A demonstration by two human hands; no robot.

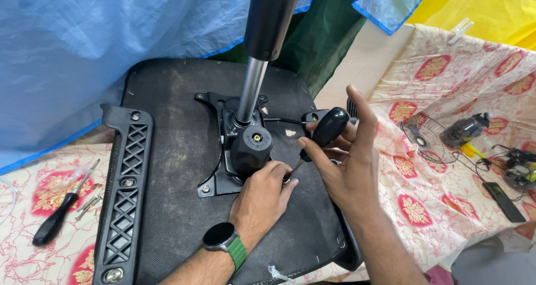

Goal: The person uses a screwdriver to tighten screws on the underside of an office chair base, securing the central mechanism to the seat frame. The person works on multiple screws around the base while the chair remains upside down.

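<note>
Screwdriver (326,131), black-handled, at 3 o'clock of the metal chair mechanism plate (223,151) on the upturned seat base (173,207), right hand (346,162) loosely curled round its light, rigid, grippy handle, left hand (265,193) pinching near the tip at the plate's edge.

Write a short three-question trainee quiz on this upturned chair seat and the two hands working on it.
1. True or false: the right hand holds a black-handled screwdriver.
2. Where does the left hand rest? A) on the armrest B) at the corner of the metal plate C) on the small fan
3. What lies on the patterned cloth left of the seat?

Key: 1 true. 2 B. 3 a second screwdriver and a few loose screws.
</note>
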